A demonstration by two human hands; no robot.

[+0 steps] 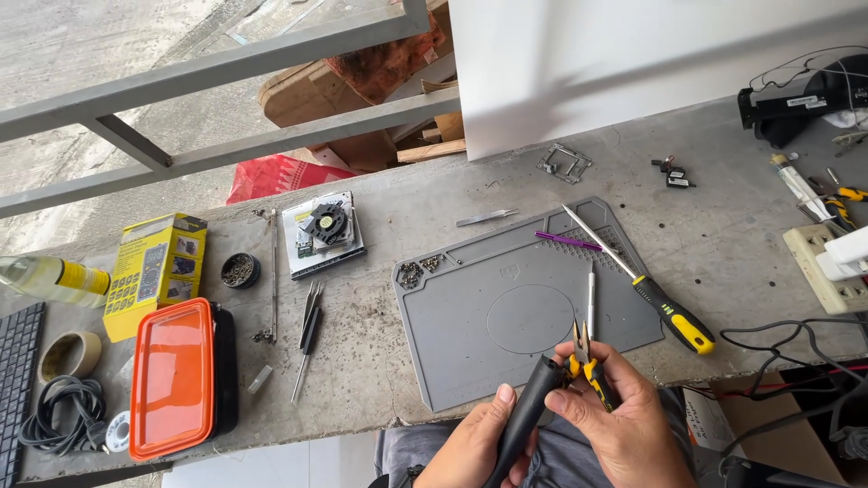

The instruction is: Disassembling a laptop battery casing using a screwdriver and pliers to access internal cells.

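- Landmark: grey work mat (506,307) on the desk (407,217). Both hands sit just below its near edge, off the desk's front.
- Your left hand (479,443) is wrapped around a black tube-shaped part (529,411), thumb along its side. Keep that grip firm so the part doesn't twist.
- Your right hand (624,425) pinches small yellow-handled pliers (583,357), tips pointing up toward the mat, beside the tube's top end. Can't tell whether the tips grip anything.
- Judgement: bring the work over the mat so a dropped piece lands on it, not on the floor.
- Squeeze lightly; pull straight along the tube's axis, no levering.
- Yellow-and-black screwdriver (665,312) lies across the mat's right edge, white thin tool (591,298) on the mat just above the pliers. Mind them when you move.
- Screws (420,268) sit in the mat's top-left corner; park small bits there.
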